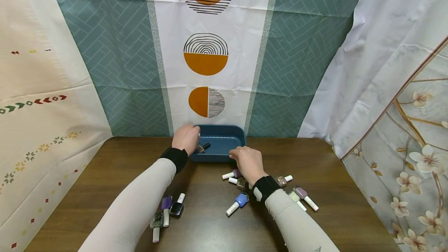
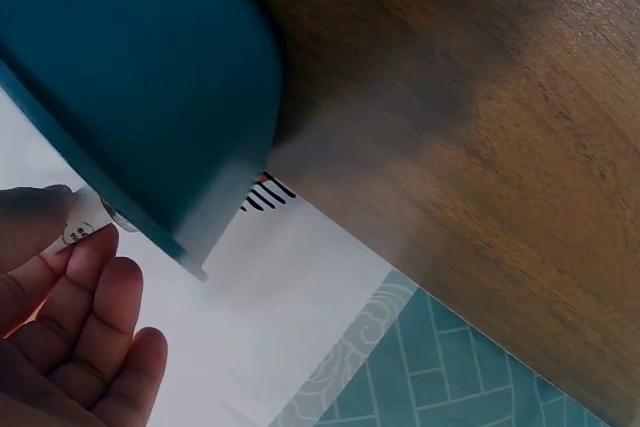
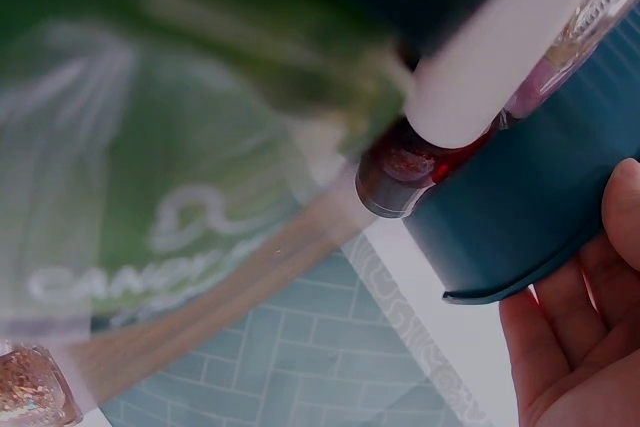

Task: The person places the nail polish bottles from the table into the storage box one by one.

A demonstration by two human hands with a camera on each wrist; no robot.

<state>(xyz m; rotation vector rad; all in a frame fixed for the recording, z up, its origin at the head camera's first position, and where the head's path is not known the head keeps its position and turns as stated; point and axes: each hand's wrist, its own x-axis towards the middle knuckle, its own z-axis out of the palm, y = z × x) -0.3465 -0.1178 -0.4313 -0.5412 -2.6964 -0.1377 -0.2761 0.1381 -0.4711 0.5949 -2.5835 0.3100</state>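
Left wrist view: your left hand pinches a white-capped bottle at the rim of the bin. The bottle's long axis runs from your fingertips toward the bin; the rim partly hides the glass. Your right hand, farther off, bends its fingers at the bin's near right corner; whether they grasp anything, you cannot tell. Only the head view shows a dark-capped bottle inside the bin.

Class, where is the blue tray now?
In the head view, the blue tray stands at the far edge of the table, left hand at its left, right hand at its near-right corner.
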